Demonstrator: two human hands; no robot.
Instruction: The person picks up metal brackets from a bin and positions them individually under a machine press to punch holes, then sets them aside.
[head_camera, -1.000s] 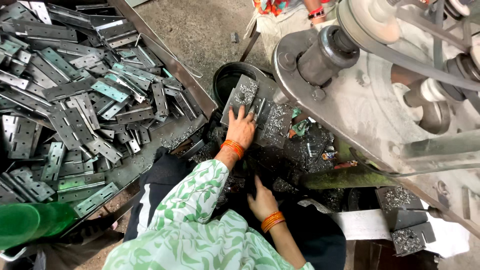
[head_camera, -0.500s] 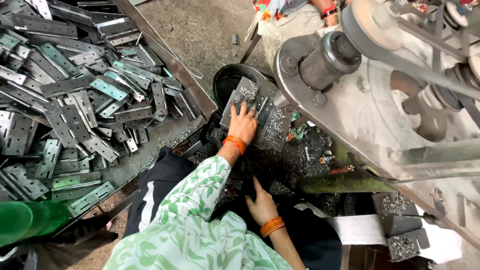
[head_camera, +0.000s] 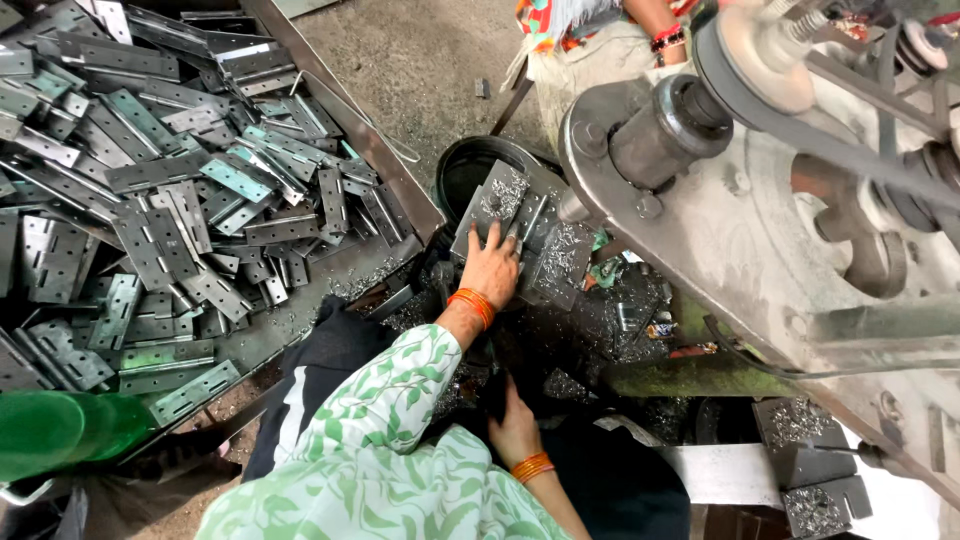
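Nearby, hinge plates (head_camera: 170, 200) heaped in tray, left hand (head_camera: 492, 268) fingers spread flat on plates (head_camera: 520, 225), right hand (head_camera: 515, 430) half hidden, grip unclear

The left hand (head_camera: 492, 268) lies flat, fingers spread, on a stack of grey metal plates (head_camera: 520, 225) strewn with shavings, just in front of a black round tub (head_camera: 470, 165). The right hand (head_camera: 515, 430) rests lower down, pressed against dark cloth near the lap; both wrists wear orange bangles. To the left, a tray (head_camera: 385, 165) holds a heap of punched metal hinges (head_camera: 150, 190). A big grey machine wheel (head_camera: 760, 260) with a belt fills the right side.
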